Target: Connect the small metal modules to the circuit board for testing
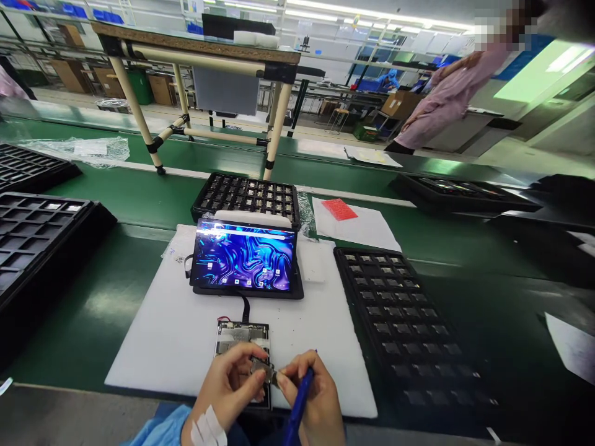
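Observation:
My left hand (pixel 223 381), with white tape strips at the wrist, pinches a small silvery camera-like module (pixel 262 370) between thumb and fingers. My right hand (pixel 318 390) grips a blue pen-like tool (pixel 299 406), and its thumb and fingertip also meet the right end of the module. Beneath the hands is a device with an exposed circuit board (pixel 232 334), partly hidden by my left hand. A black ribbon cable (pixel 246 308) runs from it to a lit tablet screen (pixel 244 257) with a blue swirl picture, propped up behind.
White foam sheet (pixel 149 347) lies under the work on the green bench (pixel 149 248). Black compartment trays stand right (pixel 372 272), behind the screen (pixel 199 204) and left (pixel 28 248). A red sheet (pixel 340 209) rests on white paper. Farther back stand a pipe-legged table (pixel 279 124) and a person in pink (pixel 446 99).

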Demonstrator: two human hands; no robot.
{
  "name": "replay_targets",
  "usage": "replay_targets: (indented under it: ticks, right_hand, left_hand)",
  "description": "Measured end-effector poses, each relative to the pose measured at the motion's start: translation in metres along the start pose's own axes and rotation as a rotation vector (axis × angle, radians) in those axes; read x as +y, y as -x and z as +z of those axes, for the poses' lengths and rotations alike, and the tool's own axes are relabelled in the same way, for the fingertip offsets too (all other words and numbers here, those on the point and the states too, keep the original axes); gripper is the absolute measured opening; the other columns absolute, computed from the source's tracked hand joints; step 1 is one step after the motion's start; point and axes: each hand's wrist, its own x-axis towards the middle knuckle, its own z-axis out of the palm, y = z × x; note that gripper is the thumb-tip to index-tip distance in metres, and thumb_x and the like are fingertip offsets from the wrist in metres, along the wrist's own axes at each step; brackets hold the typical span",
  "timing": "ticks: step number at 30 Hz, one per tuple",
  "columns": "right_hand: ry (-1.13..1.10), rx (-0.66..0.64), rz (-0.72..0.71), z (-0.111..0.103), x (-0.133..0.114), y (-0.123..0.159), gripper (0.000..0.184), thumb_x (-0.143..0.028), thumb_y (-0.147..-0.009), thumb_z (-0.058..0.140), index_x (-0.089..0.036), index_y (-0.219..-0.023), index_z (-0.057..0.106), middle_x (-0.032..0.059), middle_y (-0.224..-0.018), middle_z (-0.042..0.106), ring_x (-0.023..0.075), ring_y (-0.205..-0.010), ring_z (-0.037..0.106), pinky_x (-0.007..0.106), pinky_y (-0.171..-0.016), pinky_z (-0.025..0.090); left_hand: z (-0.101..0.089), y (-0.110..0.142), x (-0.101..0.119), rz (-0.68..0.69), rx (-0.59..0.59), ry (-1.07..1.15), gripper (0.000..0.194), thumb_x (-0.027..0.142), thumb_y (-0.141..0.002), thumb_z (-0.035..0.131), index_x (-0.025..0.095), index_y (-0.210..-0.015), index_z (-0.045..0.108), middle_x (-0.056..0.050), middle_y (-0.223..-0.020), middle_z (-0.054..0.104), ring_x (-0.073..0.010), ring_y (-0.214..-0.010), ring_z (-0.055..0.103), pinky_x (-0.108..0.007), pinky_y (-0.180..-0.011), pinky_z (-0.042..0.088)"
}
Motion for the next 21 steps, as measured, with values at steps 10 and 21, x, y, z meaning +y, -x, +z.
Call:
replay_targets:
  ticks: [10, 21]
  right_hand:
    - [0.225, 0.024, -0.139, -0.0062, 0.0039, 0.0002, 0.030, -0.021, -0.063, 0.074, -0.020, -0.065, 0.044, -0.0068, -0.061, 0.054, 0.0072, -0.057, 0.050, 0.013, -0.058, 0.040]
    - [0.148, -0.004, -0.053, -0.0082, 0.0073, 0.0039, 0.041, -0.035, -0.062, 0.083, -0.018, -0.060, 0.046, -0.0043, -0.059, 0.058, 0.0074, -0.056, 0.052, 0.013, -0.057, 0.041]
  left_hand:
    - [-0.0015, 0.0043, -0.0002, 0.014, -0.017, -0.063, 0.052, 0.059, -0.067, 0.075, 0.013, -0.088, 0.063, 0.002, -0.057, 0.054, -0.0085, -0.049, 0.056, -0.014, -0.050, 0.042]
    - [-0.0001, 0.0064, -0.0018, -0.013, 0.020, -0.063, 0.054, 0.059, -0.065, 0.076, 0.012, -0.084, 0.062, 0.001, -0.055, 0.055, -0.0088, -0.048, 0.054, -0.014, -0.048, 0.044]
